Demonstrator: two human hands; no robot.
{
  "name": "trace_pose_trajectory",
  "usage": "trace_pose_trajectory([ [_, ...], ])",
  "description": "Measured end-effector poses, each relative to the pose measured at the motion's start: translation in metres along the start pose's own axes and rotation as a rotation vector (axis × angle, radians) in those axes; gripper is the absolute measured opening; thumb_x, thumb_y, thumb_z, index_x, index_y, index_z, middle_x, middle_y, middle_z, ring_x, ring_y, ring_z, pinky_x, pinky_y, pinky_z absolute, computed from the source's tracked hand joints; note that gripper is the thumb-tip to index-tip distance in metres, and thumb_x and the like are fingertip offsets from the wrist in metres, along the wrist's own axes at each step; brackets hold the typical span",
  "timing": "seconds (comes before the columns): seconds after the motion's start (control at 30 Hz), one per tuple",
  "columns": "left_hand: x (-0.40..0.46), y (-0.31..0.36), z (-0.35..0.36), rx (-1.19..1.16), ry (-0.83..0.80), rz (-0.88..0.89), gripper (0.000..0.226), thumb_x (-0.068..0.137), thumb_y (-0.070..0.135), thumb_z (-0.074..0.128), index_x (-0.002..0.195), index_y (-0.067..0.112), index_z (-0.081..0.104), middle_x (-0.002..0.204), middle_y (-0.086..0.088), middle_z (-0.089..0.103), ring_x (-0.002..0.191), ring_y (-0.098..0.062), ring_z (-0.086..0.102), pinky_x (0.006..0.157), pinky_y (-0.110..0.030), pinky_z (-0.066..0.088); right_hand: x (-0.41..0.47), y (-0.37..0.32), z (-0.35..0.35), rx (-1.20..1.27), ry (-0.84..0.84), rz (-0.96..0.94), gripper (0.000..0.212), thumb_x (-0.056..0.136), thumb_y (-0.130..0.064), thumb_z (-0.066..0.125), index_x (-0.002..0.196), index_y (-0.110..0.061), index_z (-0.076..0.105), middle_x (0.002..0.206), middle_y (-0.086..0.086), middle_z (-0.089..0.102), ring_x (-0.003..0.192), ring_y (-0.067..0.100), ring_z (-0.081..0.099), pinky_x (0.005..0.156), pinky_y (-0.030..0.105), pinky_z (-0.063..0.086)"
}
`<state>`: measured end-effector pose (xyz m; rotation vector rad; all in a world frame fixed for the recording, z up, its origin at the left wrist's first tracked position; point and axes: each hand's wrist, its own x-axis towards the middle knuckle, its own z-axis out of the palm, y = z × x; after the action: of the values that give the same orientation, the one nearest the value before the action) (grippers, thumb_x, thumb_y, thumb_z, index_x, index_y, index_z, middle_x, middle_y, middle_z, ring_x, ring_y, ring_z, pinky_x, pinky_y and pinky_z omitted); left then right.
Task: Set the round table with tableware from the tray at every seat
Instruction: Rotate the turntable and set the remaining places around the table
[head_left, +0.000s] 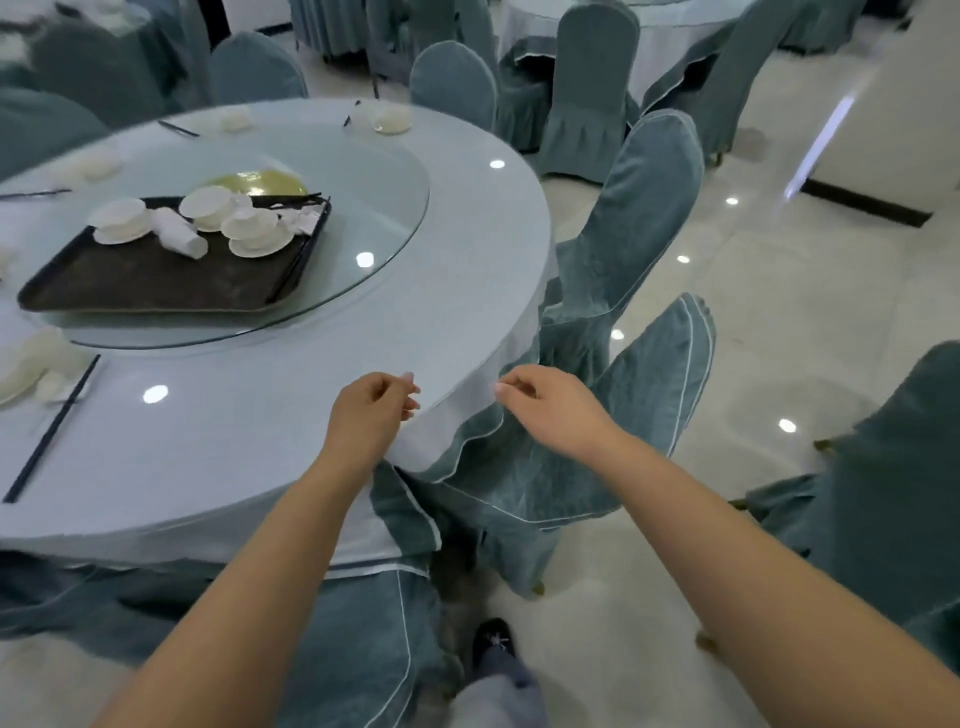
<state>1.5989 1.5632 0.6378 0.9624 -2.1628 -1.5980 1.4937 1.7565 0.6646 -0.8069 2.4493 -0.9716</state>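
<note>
left hand (371, 410) and right hand (545, 402): loosely curled, holding nothing, at surface (249, 447) edge | tray (156, 283) with remaining tableware (228, 221): on glass turntable (374, 208), well apart | advice: reach tray first, lift one set steadily

A: Where are the hands?
B: The left hand (371, 410) and right hand (545, 402) hover with loosely curled fingers at the tabletop's (249, 436) near right edge.
A: The tray (156, 283)?
B: Far left, holding white bowls (254, 231).
</note>
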Motion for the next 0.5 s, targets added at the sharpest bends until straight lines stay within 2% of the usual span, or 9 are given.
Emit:
trace_pose_trajectory([
  [0.13, 0.04, 0.008, 0.004, 0.016, 0.046, -0.024, 0.028, 0.096, 0.039, 0.054, 0.083, 0.02, 0.07, 0.079, 0.006, 0.072, 0.075, -0.006, 0.067, 0.07, -0.023, 0.048, 0.055, 0.001, -0.012, -0.018, -0.056, -0.012, 0.034, 0.099, -0.045, 0.046, 0.116, -0.022, 0.063, 0.106, -0.007, 0.065, 0.096, 0.012, 0.061, 0.079, 0.028, 0.047],
  [0.5, 0.095, 0.025, -0.011, 0.134, 0.192, -0.062, 0.03, 0.097, 0.043, 0.05, 0.088, 0.022, 0.068, 0.082, 0.008, 0.07, 0.08, -0.004, 0.065, 0.074, -0.025, 0.05, 0.176, -0.018, -0.022, -0.076, -0.189, -0.141, 0.035, 0.098, -0.048, 0.045, 0.118, -0.024, 0.063, 0.105, -0.012, 0.062, 0.092, 0.007, 0.057, 0.071, 0.023, 0.04],
])
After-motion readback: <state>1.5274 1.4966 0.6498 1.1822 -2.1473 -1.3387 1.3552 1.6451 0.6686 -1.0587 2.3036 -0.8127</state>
